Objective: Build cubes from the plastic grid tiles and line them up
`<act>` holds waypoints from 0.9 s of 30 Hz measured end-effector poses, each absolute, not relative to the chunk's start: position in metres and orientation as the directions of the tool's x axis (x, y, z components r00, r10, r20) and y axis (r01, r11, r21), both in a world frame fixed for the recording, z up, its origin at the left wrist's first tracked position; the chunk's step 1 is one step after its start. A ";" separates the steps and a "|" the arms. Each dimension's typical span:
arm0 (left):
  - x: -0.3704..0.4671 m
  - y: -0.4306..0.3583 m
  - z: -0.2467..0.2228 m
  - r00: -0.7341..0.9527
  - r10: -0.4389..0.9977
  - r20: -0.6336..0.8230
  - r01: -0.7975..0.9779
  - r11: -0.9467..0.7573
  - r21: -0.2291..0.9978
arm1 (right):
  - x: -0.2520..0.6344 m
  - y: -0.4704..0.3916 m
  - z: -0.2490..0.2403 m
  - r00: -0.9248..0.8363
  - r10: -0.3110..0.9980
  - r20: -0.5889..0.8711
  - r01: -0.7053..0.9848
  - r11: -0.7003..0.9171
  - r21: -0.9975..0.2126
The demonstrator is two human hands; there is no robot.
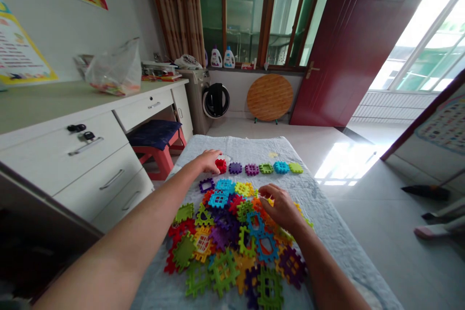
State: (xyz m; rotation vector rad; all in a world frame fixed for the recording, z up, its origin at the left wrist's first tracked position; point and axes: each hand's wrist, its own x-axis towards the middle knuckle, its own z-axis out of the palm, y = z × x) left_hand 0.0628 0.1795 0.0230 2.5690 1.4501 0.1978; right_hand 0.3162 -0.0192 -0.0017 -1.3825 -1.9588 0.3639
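My left hand (209, 161) is at the left end of a row of plastic pieces, its fingers at a red piece (221, 166). To the right the row goes on with a purple piece (235, 168), a magenta one (252, 169), a green one (266, 168), a blue one (281, 167) and a lime one (295, 168). Nearer me lies a heap of interlocking pieces (221, 223) in many colours. Over the heap's right side is my right hand (278, 203), its fingers curled at a yellow piece (250, 190); whether it grips anything is hidden.
A pale cloth (327, 247) covers the table under the pieces. At the left stand a white desk (98, 155) with a plastic bag (118, 70) and a red stool (160, 147). Behind are a washing machine (198, 99), a round wooden board (270, 97) and a dark red door (348, 34).
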 end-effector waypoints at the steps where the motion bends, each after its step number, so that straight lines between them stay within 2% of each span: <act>1: 0.062 0.174 0.027 0.515 0.856 0.048 0.829 -0.512 0.226 | 0.316 -0.019 -0.001 -0.179 0.903 0.390 0.718 0.391 -0.575; 6: 0.055 0.127 0.036 0.512 0.852 0.111 0.817 -0.523 0.243 | 0.318 -0.018 -0.002 -0.165 0.919 0.359 0.769 0.348 -0.536; 10: 0.056 0.085 0.017 0.540 0.841 0.028 0.807 -0.527 0.266 | 0.318 -0.017 -0.010 -0.179 0.952 0.248 0.814 0.285 -0.506; 15: 0.059 0.061 0.002 0.504 0.862 -0.057 0.850 -0.483 0.211 | 0.315 -0.018 -0.009 -0.235 0.955 0.179 0.815 0.294 -0.500; 17: 0.058 0.057 0.006 0.563 0.824 -0.064 0.807 -0.531 0.258 | 0.314 -0.019 -0.006 -0.269 0.947 0.177 0.804 0.322 -0.499; 20: 0.052 0.053 0.015 0.660 0.749 -0.058 0.699 -0.585 0.410 | 0.314 -0.020 -0.004 -0.299 0.937 0.181 0.781 0.349 -0.518; 23: 0.042 0.053 0.022 0.658 0.753 -0.001 0.636 -0.555 0.536 | 0.315 -0.021 -0.004 -0.311 0.928 0.203 0.749 0.371 -0.549; 27: 0.028 0.063 0.022 0.568 0.823 0.020 0.683 -0.484 0.547 | 0.316 -0.021 -0.004 -0.278 0.932 0.234 0.735 0.363 -0.572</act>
